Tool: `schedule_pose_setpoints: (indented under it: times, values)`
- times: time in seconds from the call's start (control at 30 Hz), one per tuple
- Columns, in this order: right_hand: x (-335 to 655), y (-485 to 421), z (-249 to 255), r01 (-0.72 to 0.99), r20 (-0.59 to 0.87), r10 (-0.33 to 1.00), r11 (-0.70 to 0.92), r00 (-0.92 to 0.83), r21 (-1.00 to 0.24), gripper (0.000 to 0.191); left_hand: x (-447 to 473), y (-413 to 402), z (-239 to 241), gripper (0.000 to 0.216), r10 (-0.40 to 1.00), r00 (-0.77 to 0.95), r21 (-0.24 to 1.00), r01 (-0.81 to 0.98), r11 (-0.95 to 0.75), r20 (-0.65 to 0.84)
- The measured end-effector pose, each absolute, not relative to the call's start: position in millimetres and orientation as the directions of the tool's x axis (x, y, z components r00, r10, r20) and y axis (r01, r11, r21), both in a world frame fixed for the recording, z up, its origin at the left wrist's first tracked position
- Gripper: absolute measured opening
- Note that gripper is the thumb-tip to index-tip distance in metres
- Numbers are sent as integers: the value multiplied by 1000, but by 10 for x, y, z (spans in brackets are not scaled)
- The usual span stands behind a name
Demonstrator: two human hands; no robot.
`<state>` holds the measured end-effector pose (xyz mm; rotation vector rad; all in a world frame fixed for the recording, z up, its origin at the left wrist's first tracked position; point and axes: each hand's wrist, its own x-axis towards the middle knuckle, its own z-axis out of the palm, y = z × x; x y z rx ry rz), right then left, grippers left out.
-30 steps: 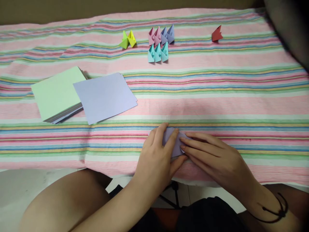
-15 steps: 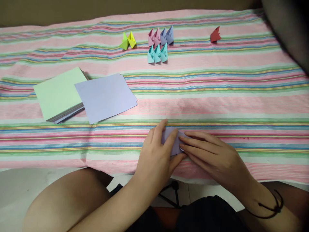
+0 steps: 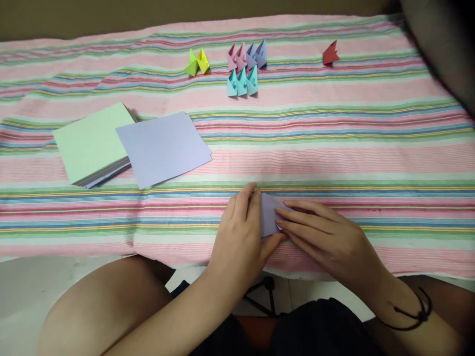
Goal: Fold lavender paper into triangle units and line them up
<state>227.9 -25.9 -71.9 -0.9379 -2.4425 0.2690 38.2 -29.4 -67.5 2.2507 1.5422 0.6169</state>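
A table (image 3: 352, 163) under a striped cloth, seen from above; a small folded lavender paper (image 3: 267, 217) lies close to its near edge, held by 2 bare hands. The fold could turn out crooked if the layers slip under uneven fingertip pressure, and the soft cloth beneath might leave a weak crease. The left hand (image 3: 237, 232) covers the paper's left side, its thumb by the near edge of the sheet; the right hand (image 3: 330, 235) presses fingertips on the right corner (its thumb is mostly hidden). The grip is narrow, with the paper's middle showing between the hands. Toward the table's left edge, lavender sheets (image 3: 163, 151) overlap a pale green stack (image 3: 92, 143). Near the far edge stand 10 folded pieces, 1 of them a red piece (image 3: 330, 53) set well apart.
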Motion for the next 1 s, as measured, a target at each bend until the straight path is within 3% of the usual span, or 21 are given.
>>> schedule_pose_setpoints:
  times: [0.27, 0.5, 0.7, 1.0]
  values:
    - [2275, -260, -726, 566, 400, 669, 743, -626, -356, 25, 360, -274, -656, 50, 923, 353, 521, 765, -378, 151]
    - [2285, -261, -744, 565, 405, 676, 737, -616, -371, 25, 354, -246, -642, 73, 925, 344, 530, 761, -375, 161]
    - [2281, -258, -733, 557, 412, 678, 735, -609, -386, 27, 255, -157, -646, 32, 841, 488, 526, 665, -531, 233]
    - [2355, -284, -739, 556, 417, 688, 726, -595, -404, 22, 251, -143, -704, 31, 835, 477, 521, 656, -546, 275]
